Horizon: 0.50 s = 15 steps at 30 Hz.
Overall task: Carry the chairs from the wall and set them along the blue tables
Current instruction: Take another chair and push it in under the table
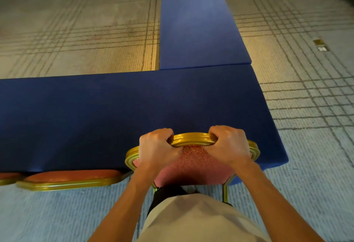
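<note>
Right in front of me, the left grip point(157, 148) and right grip point(228, 146) are clamping the gold top rail of the pink chair point(191, 167), standing at the near edge of the blue counter point(115, 117) by its right end, and another chair point(72, 179) is sitting tucked in just left, with a second counter point(193, 21) stretching away behind

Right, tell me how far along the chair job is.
Done: two chairs tucked at the near blue table. In hand: left grip and right grip hold the top rail of a third chair at that table's corner. Left: the far blue table shows no chairs.
</note>
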### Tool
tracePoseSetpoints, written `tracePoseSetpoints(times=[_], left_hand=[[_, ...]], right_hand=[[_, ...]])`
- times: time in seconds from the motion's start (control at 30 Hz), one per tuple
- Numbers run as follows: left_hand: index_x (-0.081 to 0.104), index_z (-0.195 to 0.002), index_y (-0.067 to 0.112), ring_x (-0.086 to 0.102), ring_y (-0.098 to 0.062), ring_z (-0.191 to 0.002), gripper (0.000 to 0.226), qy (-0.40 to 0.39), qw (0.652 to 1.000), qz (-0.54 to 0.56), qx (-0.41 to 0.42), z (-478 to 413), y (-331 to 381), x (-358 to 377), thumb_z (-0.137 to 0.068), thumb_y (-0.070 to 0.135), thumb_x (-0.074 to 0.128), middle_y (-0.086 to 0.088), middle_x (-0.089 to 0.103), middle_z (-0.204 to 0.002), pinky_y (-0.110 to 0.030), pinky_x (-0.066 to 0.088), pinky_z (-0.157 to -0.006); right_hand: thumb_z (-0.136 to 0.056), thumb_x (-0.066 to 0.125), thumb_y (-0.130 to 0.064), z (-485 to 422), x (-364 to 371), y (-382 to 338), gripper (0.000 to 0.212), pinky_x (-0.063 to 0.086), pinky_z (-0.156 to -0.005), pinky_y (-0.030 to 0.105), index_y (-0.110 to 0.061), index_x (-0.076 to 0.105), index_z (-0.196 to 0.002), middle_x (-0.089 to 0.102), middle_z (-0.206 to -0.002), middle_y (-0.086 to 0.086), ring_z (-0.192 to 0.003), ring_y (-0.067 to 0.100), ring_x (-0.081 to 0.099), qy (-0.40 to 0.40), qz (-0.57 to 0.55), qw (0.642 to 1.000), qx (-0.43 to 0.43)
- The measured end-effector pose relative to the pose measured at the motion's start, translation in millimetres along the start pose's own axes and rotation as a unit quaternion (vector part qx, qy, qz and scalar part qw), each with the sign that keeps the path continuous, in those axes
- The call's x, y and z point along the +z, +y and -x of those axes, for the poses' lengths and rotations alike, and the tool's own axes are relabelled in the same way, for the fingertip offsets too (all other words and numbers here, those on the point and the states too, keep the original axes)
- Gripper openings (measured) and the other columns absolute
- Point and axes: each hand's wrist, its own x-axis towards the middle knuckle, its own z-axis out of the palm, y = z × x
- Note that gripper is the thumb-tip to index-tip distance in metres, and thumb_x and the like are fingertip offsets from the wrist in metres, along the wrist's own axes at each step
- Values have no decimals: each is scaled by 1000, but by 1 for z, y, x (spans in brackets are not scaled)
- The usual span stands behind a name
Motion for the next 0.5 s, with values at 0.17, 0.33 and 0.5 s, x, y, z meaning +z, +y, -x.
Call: tracePoseSetpoints(times=[0.17, 0.33, 0.5], left_hand=[[38, -55, 21, 36, -13, -44, 38, -8, 1000, -8, -9, 7, -10, 20, -64, 40, 70, 6, 38, -49, -27, 29, -46], [35, -57, 27, 36, -12, -45, 41, -29, 999, -20, -6, 5, -12, 35, -66, 38, 73, 10, 36, -50, -27, 31, -46], [37, -60, 26, 38, -11, -47, 38, -32, 999, -34, -21, 8, -13, 39, -66, 41, 72, 9, 38, -52, -29, 34, -46]], right_hand=[[-71, 67, -44, 7, 19, 10, 31, 24, -49, 23, -24, 48, -58, 42, -54, -12, -49, 10, 38, -8, 3, 1000, -20], [-68, 70, -44, 12, 30, 22, 31, 17, -50, 15, -27, 46, -59, 37, -55, -14, -49, 7, 35, -20, 11, 1000, -1], [-68, 73, -42, 14, 34, 27, 32, 19, -50, 15, -26, 47, -61, 46, -56, -10, -51, 11, 39, -29, 11, 999, -5]])
